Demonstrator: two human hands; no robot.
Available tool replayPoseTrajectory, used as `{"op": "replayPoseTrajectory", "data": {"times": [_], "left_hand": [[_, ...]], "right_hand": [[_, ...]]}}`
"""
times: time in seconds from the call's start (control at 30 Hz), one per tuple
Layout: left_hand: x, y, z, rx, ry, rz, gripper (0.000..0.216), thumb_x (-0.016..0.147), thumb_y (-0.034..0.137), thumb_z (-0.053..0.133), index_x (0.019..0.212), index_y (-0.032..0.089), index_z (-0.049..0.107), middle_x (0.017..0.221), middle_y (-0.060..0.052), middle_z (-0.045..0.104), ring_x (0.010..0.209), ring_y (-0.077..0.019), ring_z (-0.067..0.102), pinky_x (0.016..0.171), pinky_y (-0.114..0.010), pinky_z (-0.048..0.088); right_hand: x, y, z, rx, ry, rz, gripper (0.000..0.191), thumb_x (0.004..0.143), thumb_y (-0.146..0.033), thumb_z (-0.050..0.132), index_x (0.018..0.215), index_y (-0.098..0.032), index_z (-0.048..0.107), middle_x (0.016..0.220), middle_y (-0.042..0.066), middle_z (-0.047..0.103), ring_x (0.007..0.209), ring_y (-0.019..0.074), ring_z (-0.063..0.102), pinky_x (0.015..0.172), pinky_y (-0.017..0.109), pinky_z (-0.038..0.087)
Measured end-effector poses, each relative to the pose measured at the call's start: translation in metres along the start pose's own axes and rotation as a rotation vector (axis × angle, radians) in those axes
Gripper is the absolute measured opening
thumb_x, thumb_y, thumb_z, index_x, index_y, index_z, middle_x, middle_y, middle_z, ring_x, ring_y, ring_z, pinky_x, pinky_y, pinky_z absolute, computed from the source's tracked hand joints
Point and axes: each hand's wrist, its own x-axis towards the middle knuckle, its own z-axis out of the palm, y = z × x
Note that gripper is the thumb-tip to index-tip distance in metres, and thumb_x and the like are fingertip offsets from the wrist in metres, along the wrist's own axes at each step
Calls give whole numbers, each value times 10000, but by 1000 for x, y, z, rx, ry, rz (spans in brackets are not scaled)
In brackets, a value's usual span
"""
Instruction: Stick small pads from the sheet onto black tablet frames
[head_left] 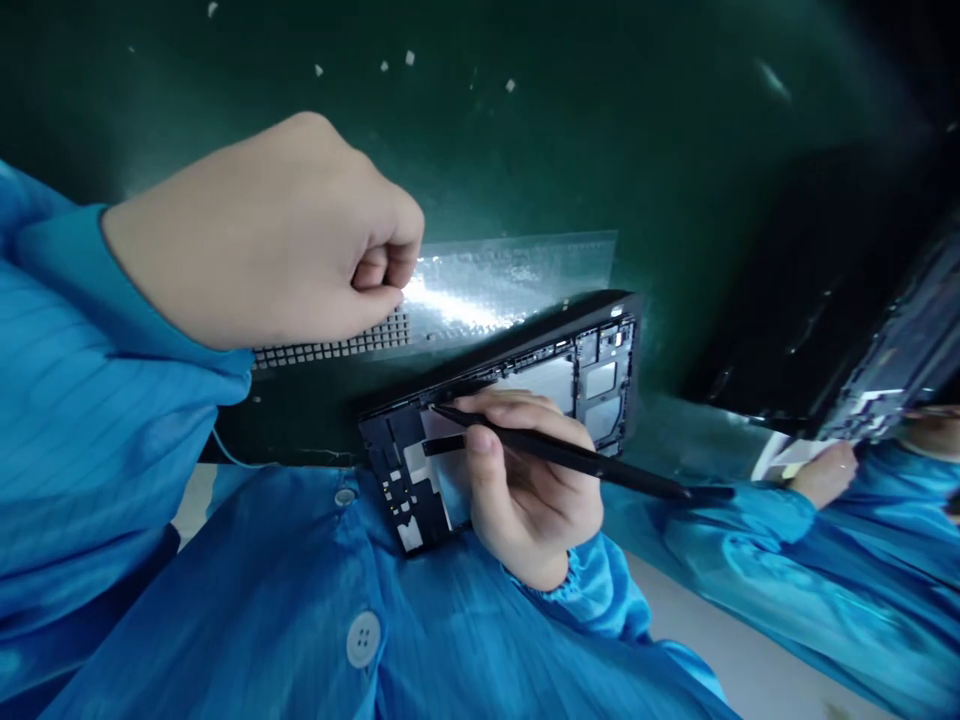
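Observation:
My right hand (pixel 525 490) is closed around a thin black pointed tool (pixel 600 462), held like a pen. Its tip touches the upper edge of a black phone frame (pixel 592 375), which lies tilted at my chest with its inner side up. The fingers of that hand rest on the frame. My left hand (pixel 277 235) is a closed fist, thumb pressed to forefinger at the left end of a clear film strip (pixel 517 270). Whether it grips the film is hidden. Under the fist lies a black sheet with a grid of small holes (pixel 330 350).
A dark green mat (pixel 600 130) covers the bench, with small white scraps at its far side. On the right a co-worker in a blue sleeve has a hand (pixel 825 475) at another dark device (pixel 892 370). My blue coat fills the lower view.

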Motion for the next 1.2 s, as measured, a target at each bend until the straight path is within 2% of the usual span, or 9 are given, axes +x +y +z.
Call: {"op": "replayPoseTrajectory", "data": {"times": [0.13, 0.27, 0.4, 0.53, 0.7, 0.83, 1.07, 1.13, 1.2], "left_hand": [[3, -2, 1, 55, -22, -12, 370, 942, 358, 497, 884, 144, 793, 775, 11, 644, 766, -97, 583, 1014, -377, 520], [5, -7, 2, 56, 5, 3, 220, 884, 277, 596, 851, 195, 797, 761, 29, 671, 709, -96, 548, 905, -306, 475], [4, -9, 3, 28, 16, 8, 195, 850, 243, 605, 834, 214, 797, 746, 49, 682, 708, -90, 557, 820, -269, 419], [5, -2, 0, 42, -19, -13, 148, 853, 200, 656, 851, 190, 803, 723, 52, 669, 695, -75, 529, 909, -285, 461], [7, 5, -2, 21, -76, -70, 144, 872, 141, 672, 892, 131, 814, 706, 51, 602, 860, -116, 658, 1102, -341, 500], [7, 3, -2, 28, -75, -63, 161, 891, 185, 668, 903, 132, 820, 749, 56, 596, 1000, -179, 734, 1163, -397, 491], [6, 0, -1, 106, -57, -39, 232, 892, 256, 622, 904, 122, 811, 747, 64, 627, 957, -142, 725, 1122, -363, 502], [5, -1, 0, 107, -40, -25, 257, 902, 270, 602, 907, 122, 812, 738, 59, 633, 880, -114, 692, 1091, -354, 516], [4, -3, 1, 103, -21, -23, 255, 897, 258, 590, 898, 141, 817, 732, 49, 640, 764, -85, 622, 1038, -361, 535]], "right_hand": [[3, 3, 4, -2, -4, 29, 322, 968, -78, 733, 1231, -266, 737, 1044, 59, 817, 981, 243, 815, 910, 481, 709], [6, -11, -5, -68, -103, 73, 372, 959, -98, 742, 1258, -321, 738, 1112, 63, 833, 1014, 278, 817, 920, 530, 709], [42, -18, -16, -108, -253, 151, 256, 999, -139, 767, 1201, -294, 764, 1152, 56, 849, 1047, 248, 828, 936, 453, 718], [103, 0, -15, -84, -460, 111, 94, 1041, -343, 782, 1113, -286, 762, 1154, 45, 844, 1097, 250, 820, 1041, 453, 701], [130, 20, -6, -47, -622, 130, 276, 1020, -544, 773, 1113, -285, 756, 1169, 62, 825, 1126, 279, 802, 1080, 481, 692], [125, 20, -5, -33, -612, 146, 296, 1016, -556, 771, 1129, -282, 748, 1179, 60, 815, 1132, 269, 800, 1107, 464, 684], [131, 9, -8, -54, -624, 149, 217, 1017, -497, 795, 1053, -285, 766, 1110, 45, 818, 1074, 267, 812, 1047, 461, 702], [117, -1, -12, -37, -499, 217, 191, 1016, -458, 809, 1055, -278, 758, 1061, 31, 815, 1017, 255, 816, 1000, 460, 714], [92, -12, -16, -56, -270, 274, 106, 1030, -377, 798, 1056, -283, 757, 1024, 24, 801, 978, 243, 810, 964, 457, 714]]}}
